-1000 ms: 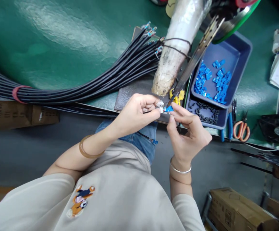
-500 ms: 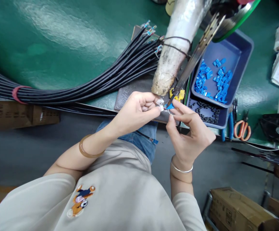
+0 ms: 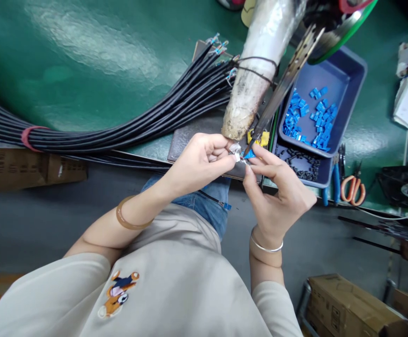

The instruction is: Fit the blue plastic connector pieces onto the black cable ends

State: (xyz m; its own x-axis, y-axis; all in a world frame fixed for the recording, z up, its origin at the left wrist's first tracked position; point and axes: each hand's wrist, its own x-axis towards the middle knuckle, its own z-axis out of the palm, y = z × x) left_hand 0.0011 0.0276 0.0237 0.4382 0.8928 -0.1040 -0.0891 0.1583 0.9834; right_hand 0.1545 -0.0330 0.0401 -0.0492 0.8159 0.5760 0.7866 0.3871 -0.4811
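Note:
My left hand (image 3: 204, 157) is closed at the fingertips, with white wrapping on the thumb and a finger, round a cable end that is mostly hidden. At that end sits a small blue connector (image 3: 248, 154), right by the dark tip of a soldering iron (image 3: 265, 119). My right hand (image 3: 277, 187) comes in from the right, thumb and finger pinching a thin pale wire (image 3: 245, 162) just below the connector. Whether the iron's tip touches the connector or a wire, I cannot tell. Over my left fingertips hangs the open end of a silvery hose (image 3: 253, 77).
A bundle of black cables (image 3: 119, 133) with stripped ends lies on the green table (image 3: 94, 61). Blue connectors fill part of a bin (image 3: 351, 75); small black parts lie in another bin (image 3: 325, 175). Orange-handled scissors (image 3: 353, 189) and blue-handled pliers (image 3: 336, 182) rest at the edge.
My right thumb and finger have moved slightly left and up with the thin wire, closer to the connector. My left hand stays nearly still. The whole view shifts a little.

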